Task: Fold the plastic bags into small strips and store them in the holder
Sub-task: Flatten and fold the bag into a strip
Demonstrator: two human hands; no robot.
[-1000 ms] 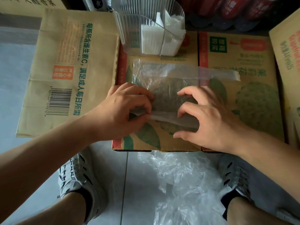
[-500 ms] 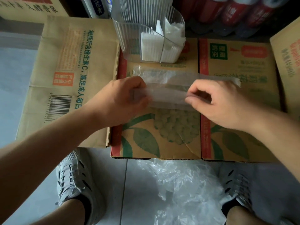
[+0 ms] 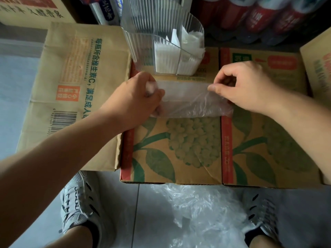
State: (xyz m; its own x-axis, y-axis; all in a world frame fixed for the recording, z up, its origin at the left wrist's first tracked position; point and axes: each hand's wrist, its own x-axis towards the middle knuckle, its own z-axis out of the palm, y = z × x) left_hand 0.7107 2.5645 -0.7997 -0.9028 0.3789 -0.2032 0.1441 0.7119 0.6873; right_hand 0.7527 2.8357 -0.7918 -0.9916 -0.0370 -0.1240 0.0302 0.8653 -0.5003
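Note:
A clear plastic bag (image 3: 189, 101), folded into a wide band, lies across the printed cardboard box (image 3: 179, 149). My left hand (image 3: 138, 102) grips its left end with curled fingers. My right hand (image 3: 245, 88) pinches its right end between thumb and fingers. Just behind the bag stands the clear ribbed holder (image 3: 143, 45), with several folded white bags (image 3: 172, 56) upright in its right side.
A flattened brown carton (image 3: 75, 83) lies to the left. More loose clear bags (image 3: 202, 215) sit on the tiled floor between my two shoes. Red bottles (image 3: 259, 15) stand at the back right, another box (image 3: 318, 68) at the right edge.
Both hands carried the near edge of the bag away from me, over toward the holder, narrowing it into a band. The hands have spread further apart along it.

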